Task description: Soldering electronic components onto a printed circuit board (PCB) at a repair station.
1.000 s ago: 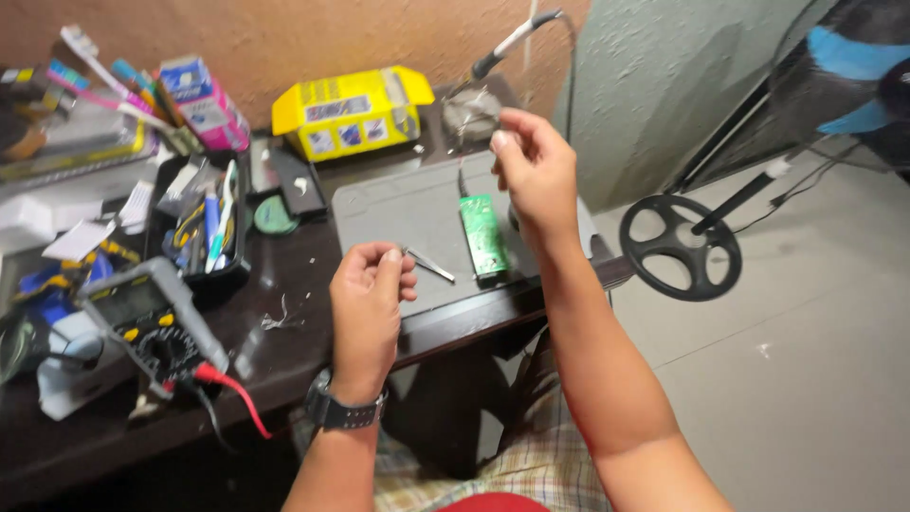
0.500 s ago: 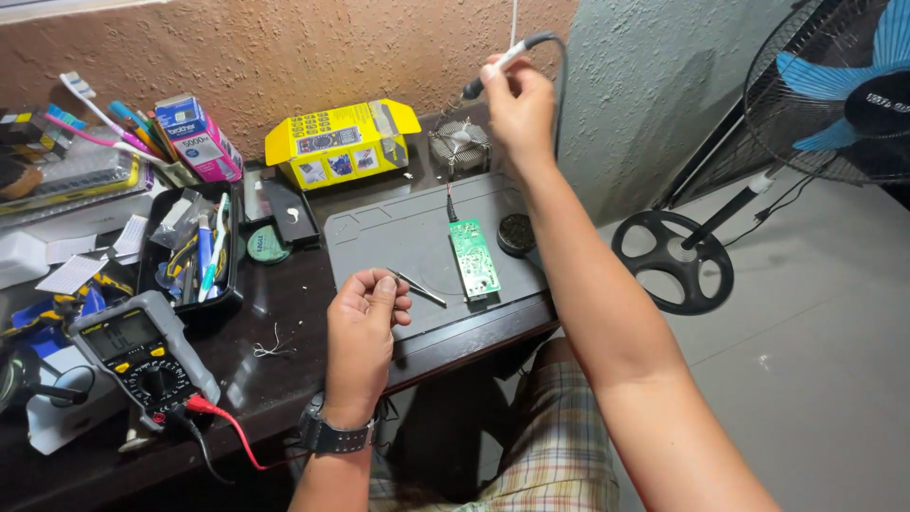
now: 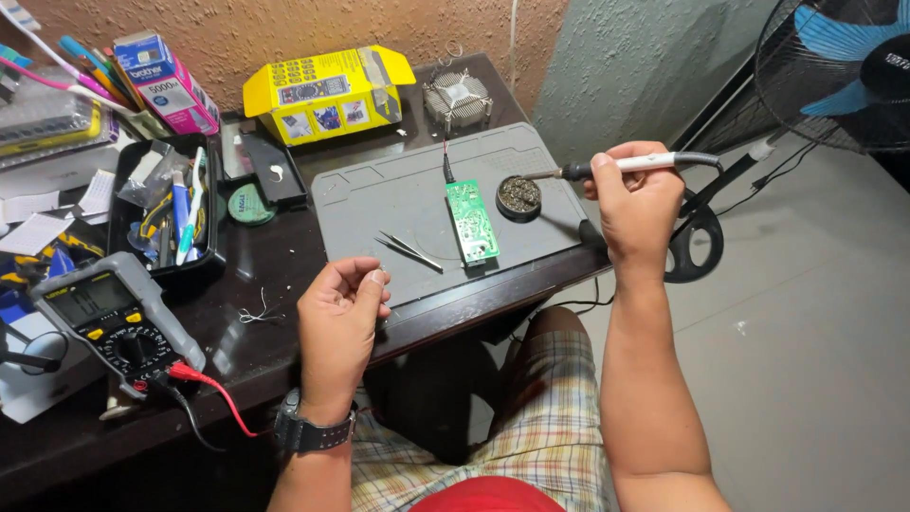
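Observation:
My right hand (image 3: 637, 207) grips a soldering iron (image 3: 645, 163) by its white handle, level above the right edge of a grey work mat (image 3: 379, 204). The iron's tip touches a round black tip cleaner (image 3: 518, 196) filled with metal wool. A green circuit board (image 3: 472, 221) lies on the mat just left of the cleaner, with tweezers (image 3: 408, 250) further left. My left hand (image 3: 343, 318) hovers over the mat's near edge, fingers curled and thumb pinched to forefinger; nothing shows in it. A watch sits on that wrist.
A multimeter (image 3: 114, 318) with a red lead lies at the near left. A black tray (image 3: 166, 213) of tools, a yellow box (image 3: 322, 92) and a metal heat sink (image 3: 457, 97) stand behind the mat. A blue fan (image 3: 844, 66) stands on the right.
My right hand has come down from the wall with the soldering iron and brought its tip to the tip cleaner. The left hand stays curled near the mat's front edge.

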